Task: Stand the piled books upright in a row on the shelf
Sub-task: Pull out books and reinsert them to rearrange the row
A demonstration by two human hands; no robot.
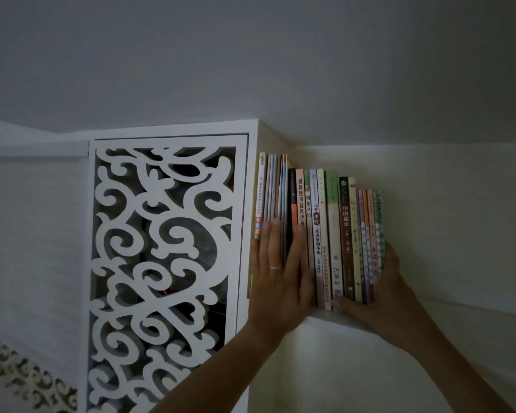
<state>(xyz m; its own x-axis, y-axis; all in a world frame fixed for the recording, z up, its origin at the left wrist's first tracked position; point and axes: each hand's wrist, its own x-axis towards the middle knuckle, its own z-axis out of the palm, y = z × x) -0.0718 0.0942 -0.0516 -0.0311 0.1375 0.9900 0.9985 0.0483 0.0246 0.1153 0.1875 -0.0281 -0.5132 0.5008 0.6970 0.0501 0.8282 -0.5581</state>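
Both bare forearms rise from the lower edge toward mid-frame, the left hand (pixel 276 272) raised flat with straight, slightly spread fingers and a ring on one, the right hand (pixel 376 296) just right of it, thumb stretched leftward and fingers curled out of sight.

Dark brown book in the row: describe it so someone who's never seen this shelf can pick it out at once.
Start at the white carved scrollwork panel; the upright row of books stands in the open shelf to its right. Past the middle of the row, nearer the right hand, the dark brown book has the darkest wide spine, with light vertical characters, between pale neighbours.
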